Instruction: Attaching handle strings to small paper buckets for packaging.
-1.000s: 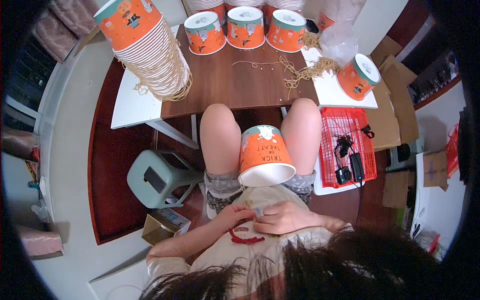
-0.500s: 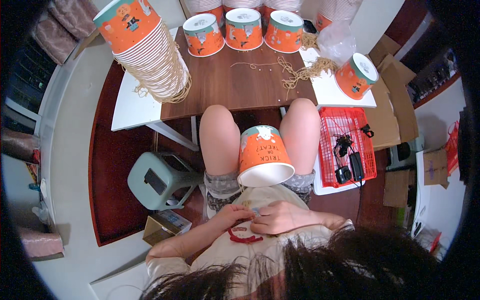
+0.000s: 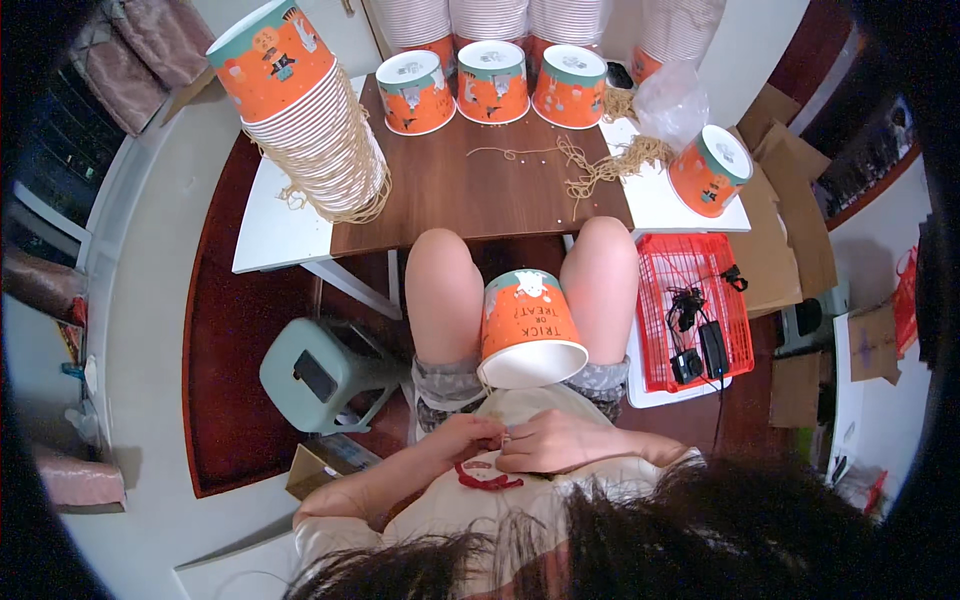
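An orange paper bucket (image 3: 518,318) with a teal band and a white ghost figure lies tilted between my knees, its white open mouth facing me. A short bit of tan cord (image 3: 484,384) shows at its rim. Just below that mouth, in front of my shirt, my left hand (image 3: 468,436) is closed in a pinch. Against its fingertips rests my right hand (image 3: 552,442), fingers curled and closed. Whatever they pinch is too small or hidden to make out. Below the hands, a red bow (image 3: 488,480) lies on the shirt.
On the brown table (image 3: 430,195) a tall bucket stack (image 3: 318,150) wrapped in tan cord leans at left. Several upturned buckets (image 3: 492,85) stand behind, another bucket (image 3: 708,172) at right beside tangled cord (image 3: 630,160). A red basket (image 3: 655,300) holds black devices; a grey-green stool (image 3: 320,375) stands left.
The view has tilted slightly, so the table, buckets and knees sit lower in the picture. My hands stay together in nearly the same pose.
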Tool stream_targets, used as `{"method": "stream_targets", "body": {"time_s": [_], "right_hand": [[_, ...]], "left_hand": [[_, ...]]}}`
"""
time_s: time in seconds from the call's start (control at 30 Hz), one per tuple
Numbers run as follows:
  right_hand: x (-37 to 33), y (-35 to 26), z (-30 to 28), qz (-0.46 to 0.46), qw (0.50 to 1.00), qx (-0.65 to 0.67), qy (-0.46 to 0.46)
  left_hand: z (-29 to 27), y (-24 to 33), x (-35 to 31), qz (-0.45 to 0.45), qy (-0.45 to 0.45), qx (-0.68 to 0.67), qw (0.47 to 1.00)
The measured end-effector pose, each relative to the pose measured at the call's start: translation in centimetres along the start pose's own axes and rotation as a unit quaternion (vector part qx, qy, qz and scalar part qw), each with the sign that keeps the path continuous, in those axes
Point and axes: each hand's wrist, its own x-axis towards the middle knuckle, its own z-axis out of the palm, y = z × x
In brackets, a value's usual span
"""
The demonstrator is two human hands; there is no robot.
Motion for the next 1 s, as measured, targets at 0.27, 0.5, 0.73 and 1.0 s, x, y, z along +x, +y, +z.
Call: {"method": "stream_targets", "body": {"time_s": [0.27,0.5,0.73,1.0], "right_hand": [[-0.1,-0.3,-0.6,-0.004,0.998,-0.053,-0.035],[0.0,-0.2,-0.3,-0.004,0.997,-0.059,-0.041],[0.0,-0.1,-0.3,0.005,0.999,-0.009,-0.033],[-0.1,0.2,-0.1,0.001,1.000,0.015,-0.016]], "left_hand": [[0.9,0.9,-2.5,-0.040,-0.022,-0.067,0.997],[2.0,1.3,-2.6,-0.031,0.036,0.100,0.994],[3.2,1.8,-3.2,-0.043,0.100,0.026,0.994],[0.3,-0.5,0.4,0.013,0.054,-0.019,0.998]]}}
